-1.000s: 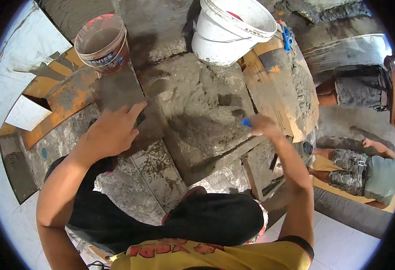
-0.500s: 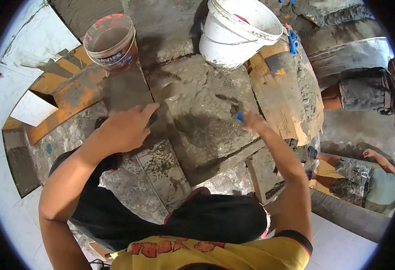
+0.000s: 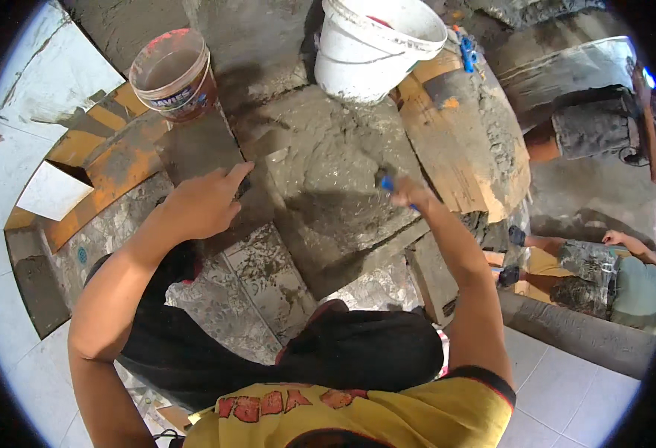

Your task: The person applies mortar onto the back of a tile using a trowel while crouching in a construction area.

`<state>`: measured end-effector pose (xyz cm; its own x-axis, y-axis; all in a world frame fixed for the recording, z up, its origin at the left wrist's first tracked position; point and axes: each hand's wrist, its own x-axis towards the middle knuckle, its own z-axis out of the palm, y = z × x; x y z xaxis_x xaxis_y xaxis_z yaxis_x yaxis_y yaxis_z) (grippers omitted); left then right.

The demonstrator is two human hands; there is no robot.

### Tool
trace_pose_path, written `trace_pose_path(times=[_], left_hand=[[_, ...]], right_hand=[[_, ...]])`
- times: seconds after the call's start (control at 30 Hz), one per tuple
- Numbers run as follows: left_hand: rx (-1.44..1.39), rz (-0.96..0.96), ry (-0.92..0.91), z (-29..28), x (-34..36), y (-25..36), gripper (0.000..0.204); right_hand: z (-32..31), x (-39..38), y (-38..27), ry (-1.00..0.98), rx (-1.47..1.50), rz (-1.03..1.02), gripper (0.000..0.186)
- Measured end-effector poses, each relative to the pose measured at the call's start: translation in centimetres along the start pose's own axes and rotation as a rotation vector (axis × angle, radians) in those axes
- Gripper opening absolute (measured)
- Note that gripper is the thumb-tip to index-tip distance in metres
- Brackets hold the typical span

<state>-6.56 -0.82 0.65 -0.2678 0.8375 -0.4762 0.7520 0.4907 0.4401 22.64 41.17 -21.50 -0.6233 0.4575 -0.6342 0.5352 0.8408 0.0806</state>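
Note:
My right hand [image 3: 411, 194] is closed round the blue handle of a small trowel [image 3: 389, 184]. Its blurred blade is over a broad bed of wet grey mortar [image 3: 335, 164]. To the left, my left hand [image 3: 202, 203] is held over a smooth grey slab [image 3: 193, 145], its index finger pointing forward. Something dark shows between that finger and the thumb, mostly hidden by the hand. Left of the mortar's middle, a flat grey corner [image 3: 270, 142] sticks out over it.
Beyond the mortar stand a white bucket [image 3: 361, 63] and a reddish-brown pail [image 3: 182, 93] with murky contents. A mortar-smeared board [image 3: 447, 142] lies at right. Farther right are two other people [image 3: 597, 134]. A white tile piece [image 3: 55, 190] lies at left.
My right hand and the trowel have shifted slightly left and nearer. The blue handle is now tilted differently and shows more. The whole view has shifted a little.

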Motion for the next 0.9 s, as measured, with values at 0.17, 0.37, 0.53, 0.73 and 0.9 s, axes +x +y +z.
trace_pose_path(times=[0.17,0.37,0.53,0.73,0.9], left_hand=[[0.024,0.023,0.025,-0.6,-0.6,-0.4,0.065],[0.043,0.078,0.036,-0.8,0.8,1.6,0.064],[0.045,-0.018,-0.033,-0.3,0.1,0.6,0.064],[0.062,0.002,-0.013,-0.9,1.5,1.0,0.063],[0.036,-0.017,0.002,0.7,2.9,-0.5,0.065]], right_hand=[[-7.6,-8.5,1.2,-0.064,-0.105,-0.100,0.029],[1.4,-3.6,7.3,0.225,0.130,0.130,0.023],[-2.0,-0.6,-3.6,-0.238,0.294,0.041,0.025],[-13.1,-8.0,-1.2,-0.144,-0.217,-0.151,0.034],[-15.6,1.3,-5.6,0.101,-0.185,-0.026,0.028]])
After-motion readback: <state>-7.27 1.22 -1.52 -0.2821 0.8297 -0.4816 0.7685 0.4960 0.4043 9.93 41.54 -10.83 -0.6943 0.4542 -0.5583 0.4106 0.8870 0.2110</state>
